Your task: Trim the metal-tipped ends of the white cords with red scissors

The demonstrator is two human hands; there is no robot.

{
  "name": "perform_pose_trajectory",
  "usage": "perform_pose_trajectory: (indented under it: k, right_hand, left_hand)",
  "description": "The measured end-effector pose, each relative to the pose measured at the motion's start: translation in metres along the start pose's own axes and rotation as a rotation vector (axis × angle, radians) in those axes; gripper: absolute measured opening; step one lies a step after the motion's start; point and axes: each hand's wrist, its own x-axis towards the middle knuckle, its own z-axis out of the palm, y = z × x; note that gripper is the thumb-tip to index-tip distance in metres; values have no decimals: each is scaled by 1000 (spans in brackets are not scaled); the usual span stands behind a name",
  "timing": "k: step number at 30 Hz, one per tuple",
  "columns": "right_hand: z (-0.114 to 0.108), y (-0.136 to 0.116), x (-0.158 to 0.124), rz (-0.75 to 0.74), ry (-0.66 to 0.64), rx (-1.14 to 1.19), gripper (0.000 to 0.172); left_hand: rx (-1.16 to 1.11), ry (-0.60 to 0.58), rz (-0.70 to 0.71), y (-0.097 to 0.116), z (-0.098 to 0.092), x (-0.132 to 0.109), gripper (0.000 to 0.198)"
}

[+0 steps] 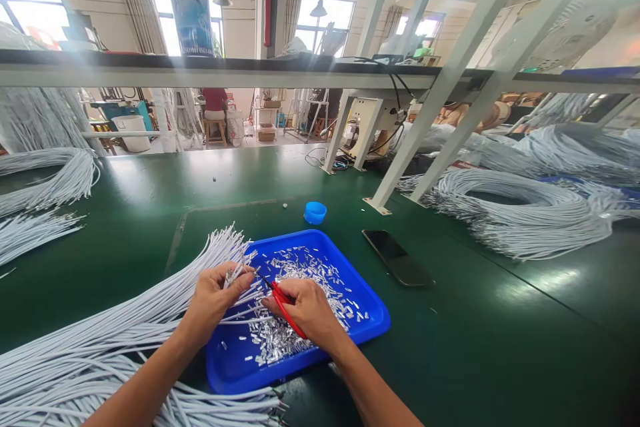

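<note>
My left hand [217, 290] is closed on the ends of a few white cables, thumb and fingers pinched together. In my right hand [307, 307] is a red-handled cutting tool [287, 310], perhaps scissors or snips. Its dark tip meets the cable ends at my left fingertips. Both hands are over a blue tray [370, 320] that holds a heap of small shiny metal pieces [280, 334]. From the left, a thick bundle of white cables [145, 304] runs up to the tray's edge, and more cable ends lie at its near side.
A blue cap [315, 212] lies behind the tray and a phone [397, 257] to its right. Coiled white cables [530, 207] sit at the right, others [55, 174] at the left. White metal posts [425, 140] rise from the green table; a spray can [187, 0] stands on the shelf.
</note>
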Motion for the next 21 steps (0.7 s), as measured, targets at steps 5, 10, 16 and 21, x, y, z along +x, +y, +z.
perform_pose_trajectory:
  k: [5, 10, 16, 21]
  right_hand:
    - [2, 1, 0, 23, 25, -44, 47]
    - [2, 2, 0, 26, -42, 77, 45]
    - [7, 0, 0, 11, -44, 117, 47]
    - [9, -4, 1, -24, -2, 57, 45]
  left_hand:
    - [212, 77, 161, -2, 0, -1, 22]
    - [304, 92, 227, -5, -1, 2, 18]
    - [194, 10, 169, -3, -1, -3, 22]
    - [-94, -174, -58, -9, -5, -1, 30]
